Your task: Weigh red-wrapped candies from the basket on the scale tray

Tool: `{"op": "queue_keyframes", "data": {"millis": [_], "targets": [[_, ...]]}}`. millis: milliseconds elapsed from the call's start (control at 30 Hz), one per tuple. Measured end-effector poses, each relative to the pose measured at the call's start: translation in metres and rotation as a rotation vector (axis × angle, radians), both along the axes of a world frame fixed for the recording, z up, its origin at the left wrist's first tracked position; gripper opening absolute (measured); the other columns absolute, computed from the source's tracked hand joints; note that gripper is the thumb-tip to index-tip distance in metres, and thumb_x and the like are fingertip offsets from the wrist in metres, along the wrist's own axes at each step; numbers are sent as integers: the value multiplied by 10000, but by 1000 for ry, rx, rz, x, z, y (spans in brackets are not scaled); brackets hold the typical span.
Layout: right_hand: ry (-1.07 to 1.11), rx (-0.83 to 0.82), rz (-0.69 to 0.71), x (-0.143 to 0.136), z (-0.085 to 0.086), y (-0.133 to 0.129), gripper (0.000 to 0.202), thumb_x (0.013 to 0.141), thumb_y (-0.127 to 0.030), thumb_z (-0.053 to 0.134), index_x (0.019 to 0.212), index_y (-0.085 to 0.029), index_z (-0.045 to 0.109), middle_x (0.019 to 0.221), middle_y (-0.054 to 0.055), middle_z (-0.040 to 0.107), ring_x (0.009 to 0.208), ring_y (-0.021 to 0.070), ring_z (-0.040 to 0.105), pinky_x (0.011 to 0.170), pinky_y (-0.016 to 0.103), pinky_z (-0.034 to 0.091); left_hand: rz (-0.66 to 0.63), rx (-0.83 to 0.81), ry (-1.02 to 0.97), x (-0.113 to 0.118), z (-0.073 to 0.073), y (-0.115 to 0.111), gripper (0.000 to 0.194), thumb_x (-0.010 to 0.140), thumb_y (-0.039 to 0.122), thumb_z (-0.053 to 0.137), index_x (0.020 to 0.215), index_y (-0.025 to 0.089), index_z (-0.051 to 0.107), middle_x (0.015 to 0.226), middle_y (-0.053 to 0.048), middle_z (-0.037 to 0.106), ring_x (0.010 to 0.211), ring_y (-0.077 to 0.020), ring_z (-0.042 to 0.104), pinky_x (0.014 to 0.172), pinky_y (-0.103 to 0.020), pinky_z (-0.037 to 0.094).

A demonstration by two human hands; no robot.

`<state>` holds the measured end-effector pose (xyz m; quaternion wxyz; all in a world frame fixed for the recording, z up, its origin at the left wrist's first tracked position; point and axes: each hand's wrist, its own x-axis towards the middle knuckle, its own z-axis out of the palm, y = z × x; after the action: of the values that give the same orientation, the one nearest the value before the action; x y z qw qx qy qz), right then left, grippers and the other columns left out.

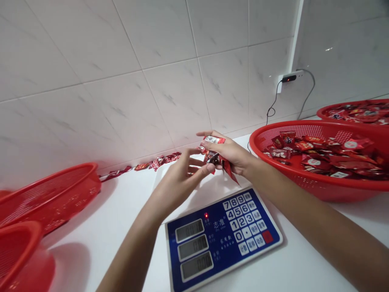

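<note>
My right hand (231, 152) is closed around a bunch of small red wrapped snack packets (212, 156), some of which hang below its fingers. Facing it from the left is my left hand (185, 172), thumb and fingers apart, with the fingertips at the edge of the bunch. Whether they touch the packets I cannot tell. Both hands are above the white pan (197, 198) of a digital scale (225, 239) with a blue keypad. Some red shows behind the left fingers, partly hidden.
Red perforated baskets with wrapped packets stand at the right, a near basket (304, 184) and a far basket (322, 108). More red baskets (88, 174) are at the left. Several packets (164, 161) line the tiled wall. A black cable (272, 109) runs down from a socket.
</note>
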<state>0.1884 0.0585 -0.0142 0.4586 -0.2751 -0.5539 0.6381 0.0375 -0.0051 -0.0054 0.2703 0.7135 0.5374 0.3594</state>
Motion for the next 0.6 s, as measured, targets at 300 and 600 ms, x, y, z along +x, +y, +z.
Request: {"op": "queue_keyframes", "data": {"millis": [300, 600], "targets": [[-55, -56, -37, -3, -9, 7, 225, 960, -382, 600, 1134, -241, 577, 732, -16, 545, 461, 63, 422, 362, 178, 315, 80, 94, 12, -2, -9, 7, 451, 800, 357, 705, 1178, 194, 522, 877, -39, 663, 786, -218, 670, 640, -327, 518], [-457, 312, 191, 25, 7, 0, 386, 875, -569, 647, 991, -201, 665, 750, -10, 571, 478, 48, 392, 393, 173, 303, 121, 210, 71, -15, 6, 7, 207, 746, 366, 736, 864, 198, 715, 822, -37, 733, 788, -229, 663, 686, -323, 465]]}}
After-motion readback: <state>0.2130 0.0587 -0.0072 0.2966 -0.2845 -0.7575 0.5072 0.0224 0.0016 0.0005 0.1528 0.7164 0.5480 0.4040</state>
